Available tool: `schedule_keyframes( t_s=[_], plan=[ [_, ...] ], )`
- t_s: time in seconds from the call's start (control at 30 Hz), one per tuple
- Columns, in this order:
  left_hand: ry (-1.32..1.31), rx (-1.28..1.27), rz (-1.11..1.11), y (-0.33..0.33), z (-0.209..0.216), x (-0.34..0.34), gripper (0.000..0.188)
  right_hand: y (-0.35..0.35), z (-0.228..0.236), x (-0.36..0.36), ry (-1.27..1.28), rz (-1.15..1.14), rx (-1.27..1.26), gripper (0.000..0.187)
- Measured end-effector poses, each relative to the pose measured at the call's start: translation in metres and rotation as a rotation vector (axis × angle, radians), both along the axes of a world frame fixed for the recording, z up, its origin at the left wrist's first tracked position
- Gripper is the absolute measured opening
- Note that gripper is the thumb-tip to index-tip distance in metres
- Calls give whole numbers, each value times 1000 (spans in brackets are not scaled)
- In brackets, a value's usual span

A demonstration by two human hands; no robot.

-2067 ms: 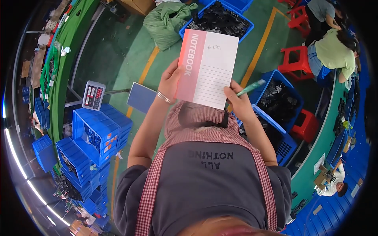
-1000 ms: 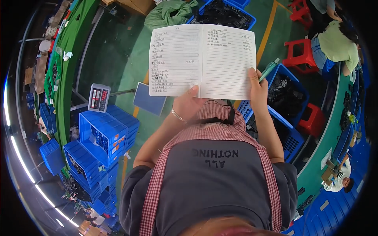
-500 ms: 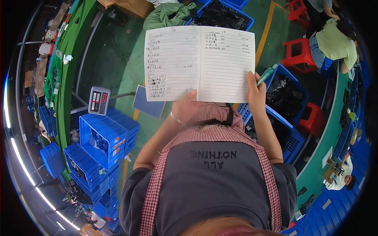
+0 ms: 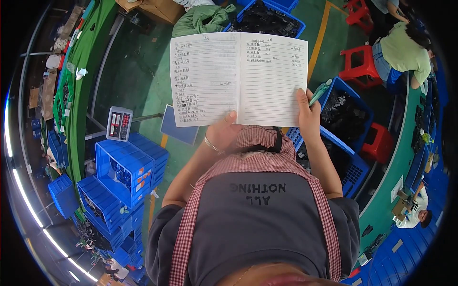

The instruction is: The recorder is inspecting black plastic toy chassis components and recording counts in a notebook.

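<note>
An open notebook (image 4: 274,90) with lined pages is held up in front of me. Handwriting fills most of the left page; on the right page it covers just the upper lines. My left hand (image 4: 223,128) grips the bottom edge near the spine, thumb on the page and fingers hidden behind. The right hand (image 4: 309,112) holds the lower right edge, its thumb on the front. A light green pen (image 4: 320,90) sticks out from that same hand, beside the notebook.
Blue crates (image 4: 126,171) are stacked at left, beside a digital scale (image 4: 119,124). More crates with black parts (image 4: 343,114) stand at right, near red stools (image 4: 357,66). A green sack (image 4: 202,20) lies ahead. Co-workers (image 4: 403,52) sit along the green table (image 4: 389,176).
The notebook has shifted slightly to the left and tilted a little, its left side dipping. Both hands keep their hold.
</note>
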State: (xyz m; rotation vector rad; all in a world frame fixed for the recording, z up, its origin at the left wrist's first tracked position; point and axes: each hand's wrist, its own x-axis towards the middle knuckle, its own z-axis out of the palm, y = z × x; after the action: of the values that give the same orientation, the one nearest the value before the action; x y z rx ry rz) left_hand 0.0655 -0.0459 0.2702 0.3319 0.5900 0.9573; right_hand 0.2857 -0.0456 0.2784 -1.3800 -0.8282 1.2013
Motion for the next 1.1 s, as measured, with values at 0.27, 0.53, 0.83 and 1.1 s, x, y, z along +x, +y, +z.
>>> schedule_keyframes(
  t_s=[0.27,0.53,0.83,1.1],
  plan=[
    [-56,478,43,55,-22,2,42,-18,-9,-28,263,68,-128,31],
    [-771,383,198,96,-62,32,60,-50,-26,-25,-97,263,-231,22],
    [-980,445,117,92,-66,33,53,-40,-36,33,-1345,236,330,35],
    [-1031,421,145,95,-56,34,53,-90,-65,5,-1164,329,171,18]
  ],
)
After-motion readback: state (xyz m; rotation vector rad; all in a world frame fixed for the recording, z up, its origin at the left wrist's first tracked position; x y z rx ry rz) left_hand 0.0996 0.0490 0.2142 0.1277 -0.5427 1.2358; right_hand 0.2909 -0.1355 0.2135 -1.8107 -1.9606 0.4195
